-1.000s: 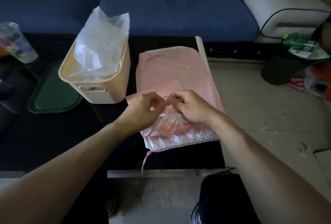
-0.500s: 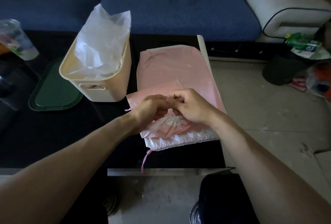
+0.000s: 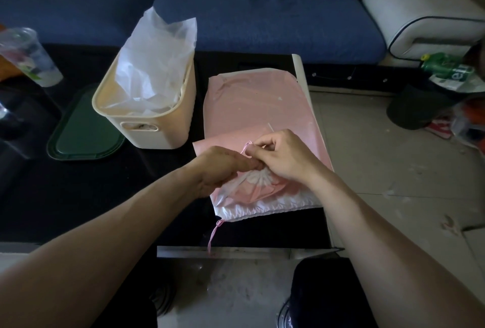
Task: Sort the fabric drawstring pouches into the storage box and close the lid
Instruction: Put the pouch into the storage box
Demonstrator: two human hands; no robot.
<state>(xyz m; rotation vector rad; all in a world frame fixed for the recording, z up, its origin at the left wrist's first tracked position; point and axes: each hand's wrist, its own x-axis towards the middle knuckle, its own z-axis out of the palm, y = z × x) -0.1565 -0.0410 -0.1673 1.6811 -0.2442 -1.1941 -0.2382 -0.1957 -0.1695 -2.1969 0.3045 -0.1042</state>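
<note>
A stack of pink and white drawstring pouches [image 3: 262, 107] lies on the dark table, right of a cream storage box [image 3: 147, 128]. White pouches stick up out of the box. Its dark green lid [image 3: 81, 133] lies flat to the box's left. My left hand [image 3: 223, 167] pinches the gathered mouth of the top pouch [image 3: 252, 186]. My right hand [image 3: 283, 154] pinches that pouch's pink drawstring [image 3: 246, 146] just above the gathers. Another pink cord [image 3: 214, 235] hangs over the table's front edge.
A plastic cup [image 3: 29, 57] stands at the table's far left. A blue sofa [image 3: 262, 12] runs behind the table. A green bottle [image 3: 446, 65] and a dark bin [image 3: 414, 107] sit on the tiled floor at the right.
My hands have stayed together over the top pouch's mouth. The right hand has lifted a little with the pink cord. The pouch's mouth looks more gathered.
</note>
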